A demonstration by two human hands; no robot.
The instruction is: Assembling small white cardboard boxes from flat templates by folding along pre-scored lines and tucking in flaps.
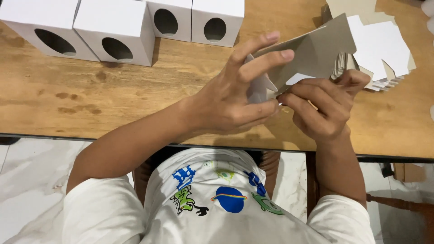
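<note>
White printed shirt [217, 199] nearest. Left hand [230, 101] and right hand [323, 108] both closed, pinching grey card blank [312, 52] above surface [90, 90], likely steadying fold. Finished boxes [113, 31] parked far left; flat stack [384, 49] within right reach.

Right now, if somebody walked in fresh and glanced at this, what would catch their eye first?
Most likely the two hands at centre: the left hand and right hand together grip a flat grey-and-white cardboard blank above the wooden table. Next, the row of four folded white boxes with oval cut-outs along the table's far left edge. At far right lies a stack of unfolded blanks.
</note>
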